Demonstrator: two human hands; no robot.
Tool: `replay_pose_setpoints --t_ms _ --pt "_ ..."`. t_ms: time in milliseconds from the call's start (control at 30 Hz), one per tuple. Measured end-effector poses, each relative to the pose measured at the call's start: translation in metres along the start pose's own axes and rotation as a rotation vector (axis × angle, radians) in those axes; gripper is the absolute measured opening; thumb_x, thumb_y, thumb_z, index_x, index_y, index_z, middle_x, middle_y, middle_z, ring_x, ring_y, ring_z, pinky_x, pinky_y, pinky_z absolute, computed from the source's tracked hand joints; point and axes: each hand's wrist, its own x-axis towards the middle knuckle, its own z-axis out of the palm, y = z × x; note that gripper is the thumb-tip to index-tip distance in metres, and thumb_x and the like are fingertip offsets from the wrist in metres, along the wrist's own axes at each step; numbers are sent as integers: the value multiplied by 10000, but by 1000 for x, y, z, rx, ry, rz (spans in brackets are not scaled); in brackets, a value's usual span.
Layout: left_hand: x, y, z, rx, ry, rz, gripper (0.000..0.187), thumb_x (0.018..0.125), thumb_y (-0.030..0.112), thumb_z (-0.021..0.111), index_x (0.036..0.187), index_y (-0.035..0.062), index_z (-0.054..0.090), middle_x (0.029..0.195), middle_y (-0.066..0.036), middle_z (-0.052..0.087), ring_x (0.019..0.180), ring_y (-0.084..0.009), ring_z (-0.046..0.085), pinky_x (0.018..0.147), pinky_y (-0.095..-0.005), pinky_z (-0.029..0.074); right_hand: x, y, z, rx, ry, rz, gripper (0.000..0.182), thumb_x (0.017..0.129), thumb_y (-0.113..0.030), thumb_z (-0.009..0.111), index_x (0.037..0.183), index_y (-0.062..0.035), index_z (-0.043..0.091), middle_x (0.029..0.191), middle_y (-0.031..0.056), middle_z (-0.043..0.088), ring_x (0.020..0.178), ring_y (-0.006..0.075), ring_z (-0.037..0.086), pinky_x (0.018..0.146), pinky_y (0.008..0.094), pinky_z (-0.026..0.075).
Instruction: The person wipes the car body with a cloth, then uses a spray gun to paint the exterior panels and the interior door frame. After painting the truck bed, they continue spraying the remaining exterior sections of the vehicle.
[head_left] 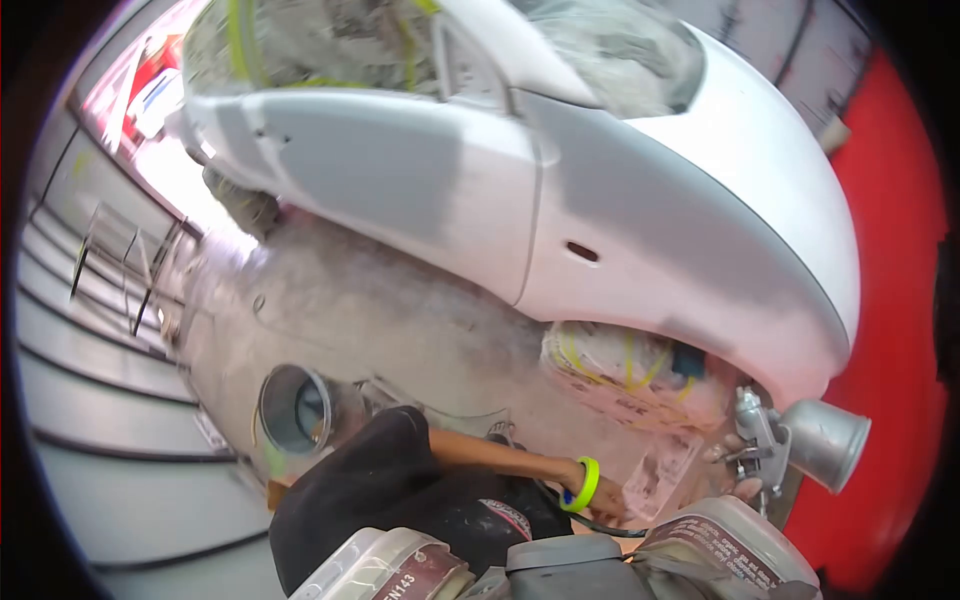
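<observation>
My right hand (742, 468) is wrapped around a spray gun (768, 450) at the lower right. A silver cup (828, 445) is attached to the gun, tilted toward the right. My left hand (608, 500), with a yellow-green band (585, 485) at the wrist, reaches across low in the middle. Beside it runs a dark hose (610, 530); whether the fingers grip it is not clear, as they are blurred and partly hidden. In front of both hands stands a car body (500, 200), white with matte grey patches on its door and front fender.
Masking plastic covers the car's windows and front wheel (625, 370). A bucket (290, 410) stands on the dusty floor at left. Farther left is a metal stand (120, 260) by the panelled wall (100, 440). A red surface (885, 300) lies at right. Respirator parts (565, 555) block the bottom edge.
</observation>
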Motion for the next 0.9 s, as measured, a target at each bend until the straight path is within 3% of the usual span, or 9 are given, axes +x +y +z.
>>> replay_pose_setpoints --t_ms 100,167,267,300,333,467,633,700,900 --pt "-23 -51 -9 555 -54 -267 629 1044 591 453 982 41 751 836 -101 717 767 -214 640 759 -400 512 -1 -8 1 -36 -63 -35 277 1051 -322 616 1136 -58 608 845 12 627 522 81 483 457 282 400" --pt "-50 -111 -16 459 220 -71 697 1019 663 435 999 54 772 843 -144 737 808 -227 690 767 -428 516 -2 -18 -2 -36 -90 -54 275 1048 -320 624 1125 -57 604 840 14 623 523 86 488 459 287 405" --pt "-115 -66 -36 362 304 -472 708 967 736 470 1081 121 801 839 -54 776 791 -222 723 771 -400 549 -3 -41 -10 -32 -109 -101 273 1043 -318 634 1110 -56 597 831 17 616 523 93 496 463 295 413" --pt "-129 -85 -41 235 357 -466 717 947 748 500 1075 109 799 833 -59 775 758 -218 719 745 -390 552 -2 -50 -11 -26 -121 -118 273 1041 -317 638 1104 -55 595 828 18 614 524 96 499 464 297 416" --pt "-137 -128 -40 77 511 -420 753 918 767 531 1015 70 799 812 -116 761 735 -245 713 706 -420 540 2 -60 -11 -5 -147 -132 272 1039 -316 641 1099 -55 592 825 19 612 524 98 501 466 300 418" --pt "-183 -179 -47 403 745 -603 798 888 752 587 712 -11 738 608 -215 625 608 -335 650 645 -489 489 27 -104 -13 108 -256 -160 273 1033 -313 655 1078 -53 583 814 23 603 525 108 512 471 310 429" --pt "-197 -246 -46 319 929 -514 740 912 671 624 638 -14 697 501 -160 551 508 -237 589 561 -423 454 41 -162 -41 162 -181 -3 369 1032 -439 628 991 -75 577 744 -5 563 408 72 408 376 245 316" --pt "-180 -203 -37 217 990 -456 703 941 600 634 560 10 650 457 -82 509 475 -138 524 513 -363 414 59 -166 -66 101 -122 31 400 1033 -472 609 978 -77 583 741 -10 563 394 49 378 351 228 289" --pt "-110 -120 -33 174 853 -322 602 997 530 589 681 28 690 562 -10 573 580 -112 545 586 -329 433 126 -136 -164 82 -38 64 403 1056 -501 542 1001 -102 569 713 -33 502 366 26 304 317 212 266"
